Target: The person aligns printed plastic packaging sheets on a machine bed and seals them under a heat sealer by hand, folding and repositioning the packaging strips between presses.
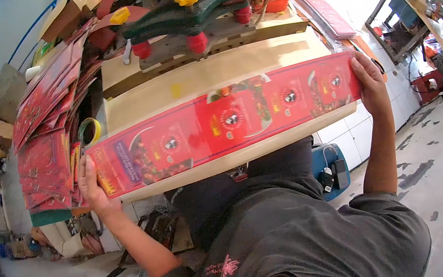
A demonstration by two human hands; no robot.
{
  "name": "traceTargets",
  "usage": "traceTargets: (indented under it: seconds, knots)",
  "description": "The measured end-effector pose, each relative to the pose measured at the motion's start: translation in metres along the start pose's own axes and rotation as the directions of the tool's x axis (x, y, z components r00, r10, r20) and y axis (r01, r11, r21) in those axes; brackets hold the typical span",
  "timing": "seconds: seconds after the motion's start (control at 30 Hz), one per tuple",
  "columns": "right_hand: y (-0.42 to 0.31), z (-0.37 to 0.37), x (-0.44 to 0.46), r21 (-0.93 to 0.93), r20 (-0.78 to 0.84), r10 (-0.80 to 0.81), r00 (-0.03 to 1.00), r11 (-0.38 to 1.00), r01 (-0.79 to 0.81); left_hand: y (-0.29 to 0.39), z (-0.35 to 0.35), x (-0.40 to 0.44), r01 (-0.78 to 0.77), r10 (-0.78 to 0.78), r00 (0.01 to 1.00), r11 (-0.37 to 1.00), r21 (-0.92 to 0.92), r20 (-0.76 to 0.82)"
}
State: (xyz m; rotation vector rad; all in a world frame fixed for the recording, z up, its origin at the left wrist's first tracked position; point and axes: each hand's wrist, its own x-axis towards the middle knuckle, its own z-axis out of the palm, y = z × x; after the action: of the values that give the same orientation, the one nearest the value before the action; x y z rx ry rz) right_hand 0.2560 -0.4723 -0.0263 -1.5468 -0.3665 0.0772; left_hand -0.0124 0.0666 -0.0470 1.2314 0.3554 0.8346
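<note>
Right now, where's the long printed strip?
The printed strip is central in the head view, held between the left hand and right hand, over the cream board.

Both hands [96,187] [370,79] grip, well apart, forearms [144,244] [382,142] forward.

No word or number can be made out for certain. The strip [197,140] bears most lettering: large yellow letters [109,183] at its left end, pale lines on a purple panel [123,164] beside them, and a row of round emblems [228,120] ringed with tiny text, all too blurred to read. Print on the red sheets [52,110] at left and pink lettering on the shirt [305,229] are likewise illegible.
</note>
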Motion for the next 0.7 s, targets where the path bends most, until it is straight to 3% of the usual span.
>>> traceTargets:
  seconds: [0.07, 0.2, 0.3, 0.33, 0.43, 0.5, 0.7]
  knots:
    - [-0.003, 0.009, 0.0, -0.086, -0.045, -0.028, 0.999, 0.996, 0.025, 0.002, -0.004, -0.001, -0.013, 0.012, 0.998, 1.0, 0.023, 0.065]
    - [0.005, 0.016, 0.006, -0.231, -0.025, -0.089, 0.996, 0.97, 0.081, -0.011, -0.02, 0.003, -0.016, 0.017, 0.999, 0.999, 0.034, -0.032]
    - [0.01, 0.021, 0.008, -0.16, -0.015, -0.029, 0.999, 0.987, 0.027, -0.021, -0.029, 0.006, -0.098, 0.112, 0.992, 0.973, 0.208, -0.058]
    - [0.007, 0.033, 0.009, -0.181, -0.054, -0.091, 0.994, 0.98, 0.08, -0.025, -0.035, 0.008, -0.098, 0.109, 0.993, 0.974, 0.202, -0.044]
    - [0.004, 0.034, 0.008, -0.226, -0.023, -0.015, 1.0, 0.974, 0.01, -0.033, -0.051, 0.017, -0.092, 0.104, 0.994, 0.968, 0.235, -0.038]
    - [-0.003, 0.046, 0.007, -0.051, 0.013, 0.027, 1.0, 0.998, -0.027, -0.034, -0.051, 0.019, -0.092, 0.103, 0.994, 0.948, 0.304, -0.02]
    - [0.021, 0.046, 0.018, -0.1, -0.038, 0.139, 0.99, 0.985, -0.143, -0.032, -0.031, 0.028, -0.028, 0.04, 0.999, 0.879, 0.476, -0.016]
